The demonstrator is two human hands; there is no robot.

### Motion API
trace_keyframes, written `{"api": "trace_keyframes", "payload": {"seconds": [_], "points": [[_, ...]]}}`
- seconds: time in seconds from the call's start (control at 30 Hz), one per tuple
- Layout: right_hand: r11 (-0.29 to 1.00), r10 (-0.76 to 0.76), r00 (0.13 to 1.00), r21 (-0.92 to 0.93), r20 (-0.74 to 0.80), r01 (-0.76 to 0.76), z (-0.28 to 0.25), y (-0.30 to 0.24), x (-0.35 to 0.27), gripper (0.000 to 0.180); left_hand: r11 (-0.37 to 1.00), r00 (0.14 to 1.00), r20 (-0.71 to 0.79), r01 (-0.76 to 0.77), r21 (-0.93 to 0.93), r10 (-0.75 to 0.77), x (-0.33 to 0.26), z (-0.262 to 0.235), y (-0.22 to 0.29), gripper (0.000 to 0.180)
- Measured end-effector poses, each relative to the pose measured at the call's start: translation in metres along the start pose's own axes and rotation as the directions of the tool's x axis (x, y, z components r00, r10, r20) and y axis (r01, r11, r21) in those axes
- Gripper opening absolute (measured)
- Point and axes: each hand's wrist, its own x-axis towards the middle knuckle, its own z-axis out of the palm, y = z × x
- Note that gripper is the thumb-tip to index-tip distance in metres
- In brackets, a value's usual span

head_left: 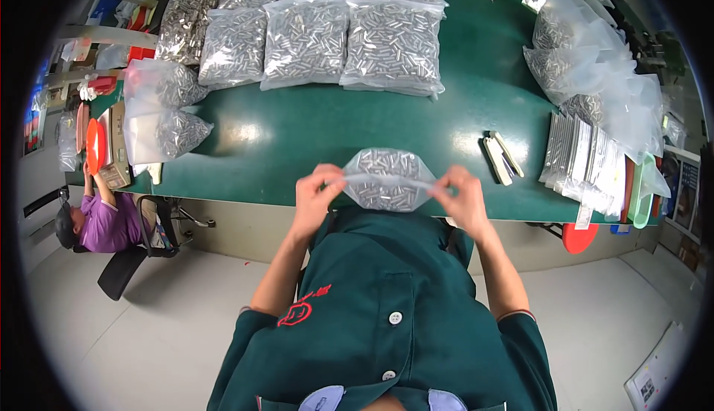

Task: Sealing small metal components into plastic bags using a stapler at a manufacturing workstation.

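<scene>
A clear plastic bag [385, 197] full of small silvery metal cylinders rests at the near edge of the green table, close against my body. My left hand [318, 194] pinches the left end of its top edge. At the right end, my right hand [460, 195] grips the same edge between thumb and fingers. The edge is stretched straight between both hands, over the metal pieces. Whether the bag's mouth is sealed cannot be made out.
Several filled bags [306, 43] stand in rows at the back. A stapler [503, 158] lies to the right, near stacked flat packets [584, 159] and more part-filled bags [573, 54]. Two bags [178, 132] sit at left. A co-worker in purple [111, 221] sits beyond, holding a red tray [95, 147].
</scene>
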Motion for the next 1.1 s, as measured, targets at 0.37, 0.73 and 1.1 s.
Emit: {"api": "trace_keyframes", "payload": {"seconds": [0.37, 0.73, 1.1], "points": [[0.824, 0.430, 0.901, 0.435, -0.060, -0.364, 0.020, 0.063, 0.066, 0.028, 0.983, 0.952, -0.263, 0.122, -0.135, -0.154, 0.096, 0.024, -0.007, 0.027], [0.753, 0.645, 0.763, 0.206, -0.041, -0.625, 0.074, 0.062, 0.097, 0.091, 0.582, 0.876, -0.093, 0.390, 0.714, -0.474, 0.118, 0.051, -0.004, 0.107], [0.966, 0.239, 0.921, -0.021, -0.307, -0.258, 0.087, 0.047, 0.043, 0.068, 0.848, 0.979, -0.140, 0.197, 0.492, -0.146, 0.053, 0.045, -0.043, 0.071]]}}
